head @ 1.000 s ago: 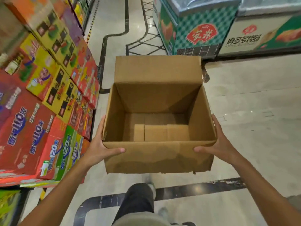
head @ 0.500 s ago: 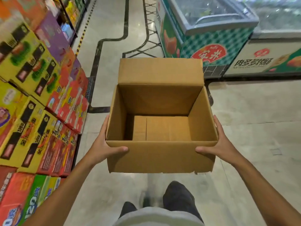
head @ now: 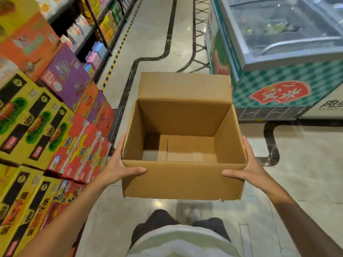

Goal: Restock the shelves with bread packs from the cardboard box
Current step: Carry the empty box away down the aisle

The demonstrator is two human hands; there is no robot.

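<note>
The fingers of the left hand lie straight and together along the left wall of the cardboard box, and the thumb crosses the near wall, so the hand holds the near left corner. The fingers of the right hand lie the same way along the right wall, with the thumb on the near wall, holding the near right corner. Between the two hands the box is carried in the air, in front of the person, above the floor. The box is open at the top; its far flap stands up and no bread packs are inside, only the bare cardboard bottom. Both forearms reach in from the lower corners of the picture. Under the box dark trousers and a light shirt are seen.

To the left is a slanted stack of coloured cartons, yellow, red, purple and orange. Behind them are shelves with small goods, too blurred to name. To the right stands a freezer chest with a glass lid and a green checked side. The floor has pale tiles with a dark curved line.
</note>
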